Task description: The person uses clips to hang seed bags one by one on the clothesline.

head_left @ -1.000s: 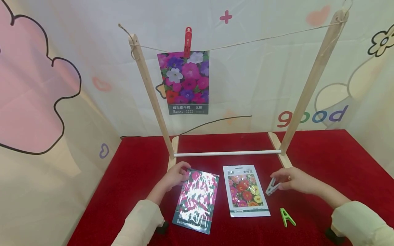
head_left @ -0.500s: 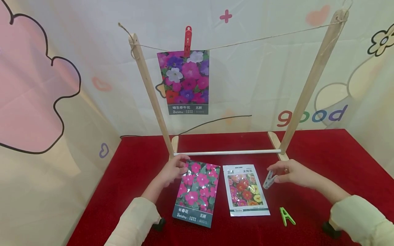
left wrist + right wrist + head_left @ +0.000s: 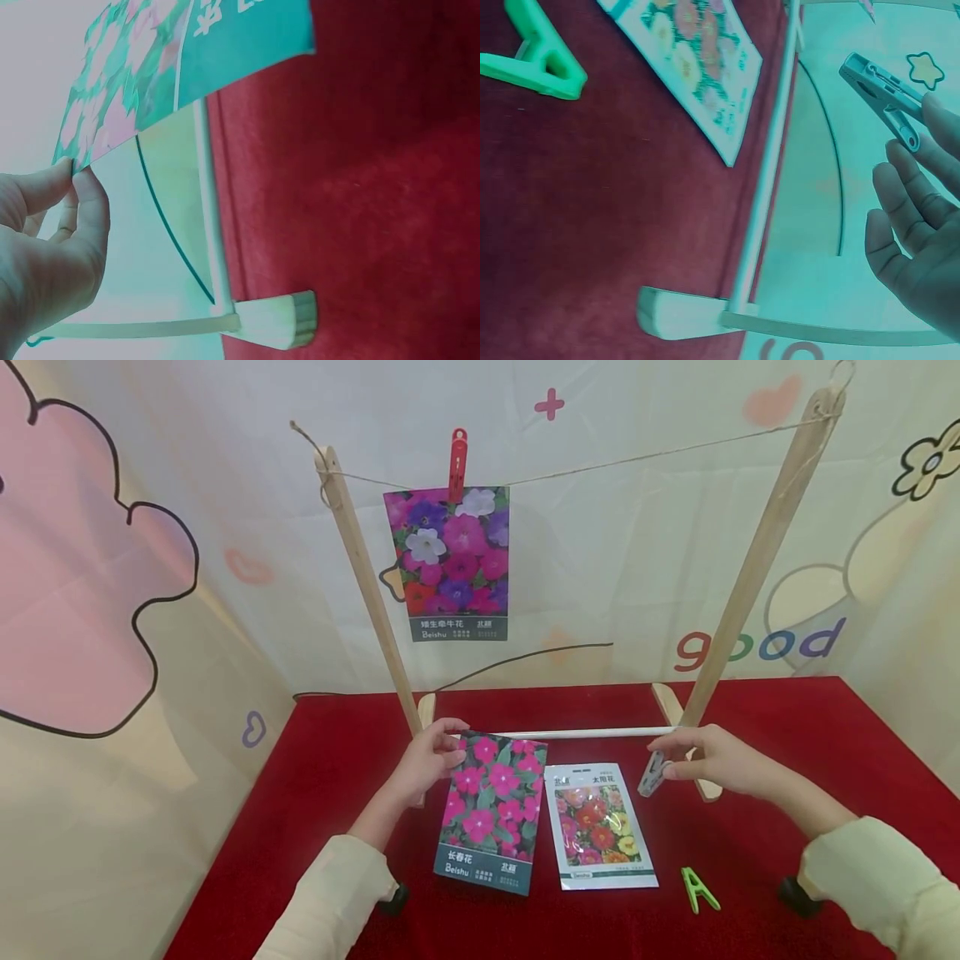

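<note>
My left hand (image 3: 430, 760) pinches the upper left corner of a seed packet (image 3: 491, 814) with pink flowers and a dark green lower band. In the left wrist view that packet (image 3: 127, 82) is lifted off the red cloth, its corner between thumb and fingers. Over on the right, my right hand (image 3: 705, 756) holds a grey-white clothespin (image 3: 652, 772) by its handle end. The right wrist view shows the clothespin (image 3: 881, 94) between thumb and forefinger, the other fingers loosely bent. Between the hands a white-bordered seed packet (image 3: 602, 827) lies flat on the cloth.
A wooden stand with a right post (image 3: 765, 552) and left post (image 3: 371, 585) carries a twine line (image 3: 637, 458). A red clothespin (image 3: 457, 464) holds a petunia packet (image 3: 457, 560) on it. A white rod (image 3: 592, 732) joins the feet. A green clothespin (image 3: 699, 890) lies front right.
The pink-flower packet has risen off the cloth, its top tilting up and shifting right with my left hand. My right hand has moved up and slightly left with the grey-white clothespin.
</note>
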